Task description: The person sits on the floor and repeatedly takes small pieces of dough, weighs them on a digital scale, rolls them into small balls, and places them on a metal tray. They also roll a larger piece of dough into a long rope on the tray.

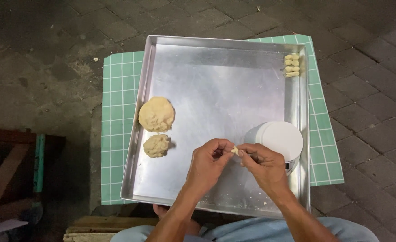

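Observation:
Both my hands meet over the near part of a large metal tray point(216, 89). My left hand point(207, 163) and my right hand point(263, 163) pinch a small pale piece of dough point(235, 150) between their fingertips. Two lumps of dough lie at the tray's left side: a bigger one point(156, 114) and a smaller one point(156, 145) below it. Several small shaped dough pieces point(292, 65) are stacked in a short row at the tray's far right corner.
A white round lidded container point(280, 140) stands in the tray just right of my right hand. The tray rests on a green checked cloth point(117, 112) over dark paving stones. Wooden pieces point(10, 166) lie at the left.

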